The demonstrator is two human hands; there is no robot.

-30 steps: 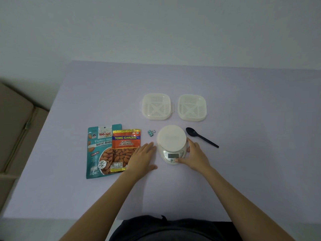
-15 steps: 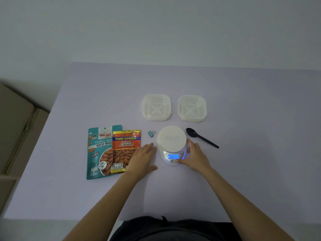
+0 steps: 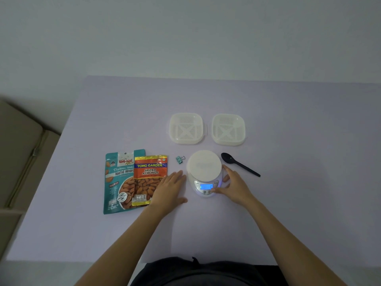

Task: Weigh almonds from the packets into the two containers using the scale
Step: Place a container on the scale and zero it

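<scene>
A small white round-topped digital scale (image 3: 204, 174) sits mid-tabletop (image 3: 288, 203), its blue display lit. The right hand (image 3: 234, 185) cups the scale's right side, thumb at its front buttons, grip loose around it. The left hand (image 3: 169, 189) lies flat and open, overlapping the orange salted-almond packet (image 3: 148, 178) beside the teal roasted-almond packet (image 3: 117, 182). Two cream square slotted containers (image 3: 186, 128) (image 3: 228, 129) stand toward the far edge.

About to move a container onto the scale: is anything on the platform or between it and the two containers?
Nothing visible. The scale platform is bare, and the table strip up to the left container and right container is open. The binder clip and spoon lie off to either side.
</scene>
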